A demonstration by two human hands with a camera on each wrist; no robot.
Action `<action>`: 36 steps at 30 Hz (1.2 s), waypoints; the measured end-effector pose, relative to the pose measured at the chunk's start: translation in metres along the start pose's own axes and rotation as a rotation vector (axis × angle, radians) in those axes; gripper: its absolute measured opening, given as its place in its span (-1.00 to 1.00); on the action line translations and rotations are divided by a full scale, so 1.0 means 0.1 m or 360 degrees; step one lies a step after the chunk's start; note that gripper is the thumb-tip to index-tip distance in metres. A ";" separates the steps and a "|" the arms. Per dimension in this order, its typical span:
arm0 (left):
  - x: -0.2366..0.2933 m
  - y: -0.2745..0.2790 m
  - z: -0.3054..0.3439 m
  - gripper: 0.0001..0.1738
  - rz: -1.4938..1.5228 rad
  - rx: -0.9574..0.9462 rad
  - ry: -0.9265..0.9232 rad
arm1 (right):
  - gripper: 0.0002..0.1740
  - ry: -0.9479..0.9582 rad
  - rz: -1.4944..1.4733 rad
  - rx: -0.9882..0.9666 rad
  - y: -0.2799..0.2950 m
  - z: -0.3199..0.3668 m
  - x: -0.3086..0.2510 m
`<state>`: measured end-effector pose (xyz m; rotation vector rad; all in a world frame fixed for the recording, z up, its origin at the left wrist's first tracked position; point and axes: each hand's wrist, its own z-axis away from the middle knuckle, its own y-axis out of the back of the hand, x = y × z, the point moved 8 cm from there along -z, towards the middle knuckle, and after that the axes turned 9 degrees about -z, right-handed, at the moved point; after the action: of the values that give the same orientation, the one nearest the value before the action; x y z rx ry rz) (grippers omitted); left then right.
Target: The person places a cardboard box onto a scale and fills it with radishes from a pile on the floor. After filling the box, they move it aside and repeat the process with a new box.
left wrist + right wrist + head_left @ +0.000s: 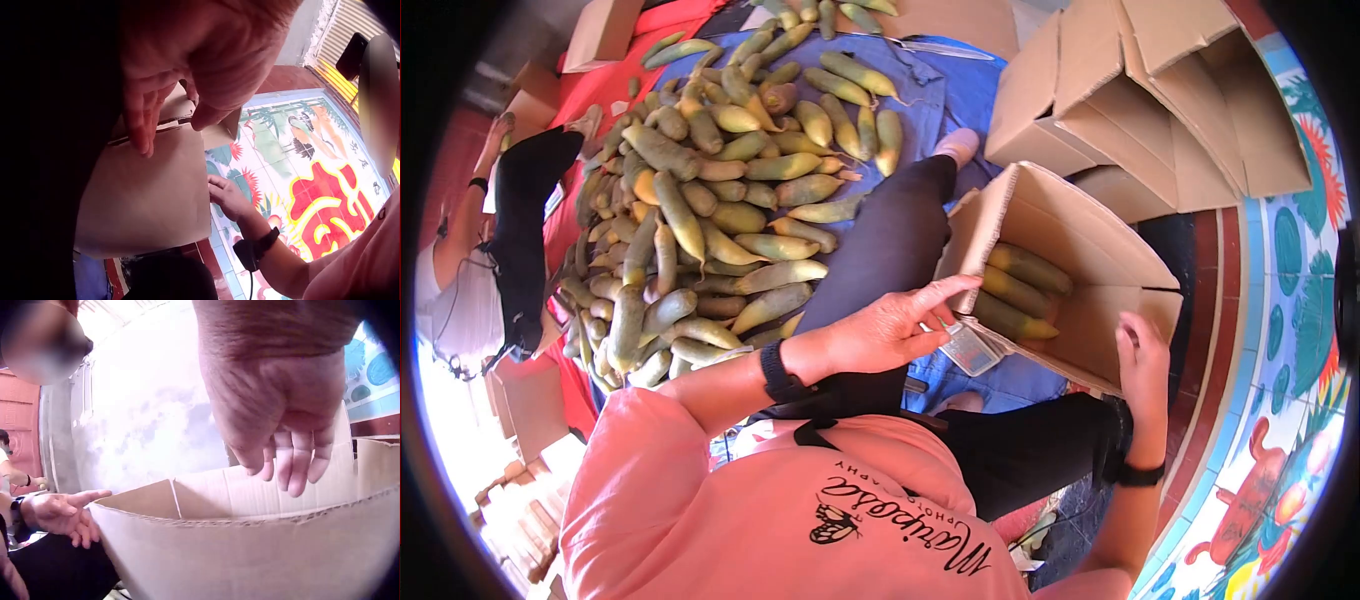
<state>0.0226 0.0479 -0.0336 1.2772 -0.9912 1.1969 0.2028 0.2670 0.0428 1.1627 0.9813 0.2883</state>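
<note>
A cardboard box (1090, 290) stands open-topped in front of the person, with several long green radishes (1025, 275) lying inside it. My left hand (890, 325) is at the box's near left corner, its index finger stretched out along the rim. In the right wrist view that left hand (59, 515) shows its palm, the other fingers loosely bent. My right hand (1142, 365) is at the opposite side of the box. Its fingers (299, 462) hang down relaxed over the opening, holding nothing. Beside the box's near side lies a flat silvery-grey object (970, 350).
A large heap of green radishes (700, 200) covers the blue cloth (960, 90) to the left. More cardboard boxes (1150, 100) stand at the back right, near a painted tile wall (1290, 300). Another person (490, 260) sits at the far left.
</note>
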 end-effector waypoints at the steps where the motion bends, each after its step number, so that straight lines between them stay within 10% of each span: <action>1: 0.02 0.02 0.02 -0.28 -0.0011 0.0052 -0.0019 | -0.80 0.0068 -0.0049 0.0093 0.06 0.09 -0.15; 12: -0.82 1.56 1.23 -0.61 -0.0195 0.1276 0.0367 | -0.82 -0.0194 0.0343 0.0973 0.40 1.49 0.81; 16: -1.84 2.03 2.21 -0.52 -0.1552 0.1103 0.1244 | -0.82 -0.0317 0.0334 0.0920 0.10 1.70 1.16; 21: -2.33 1.86 2.99 -0.56 -0.2060 0.0806 0.1770 | -0.82 -0.0288 0.0439 0.0866 -0.08 1.67 1.04; 36: -2.23 1.99 3.12 -0.56 -0.2167 0.0527 0.1938 | -0.83 -0.0232 0.0521 0.0856 -0.09 1.64 0.85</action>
<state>-0.1770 -0.2982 -0.1980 0.8242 0.9114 0.7140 0.3752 0.2144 0.0016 1.8160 0.7549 0.1981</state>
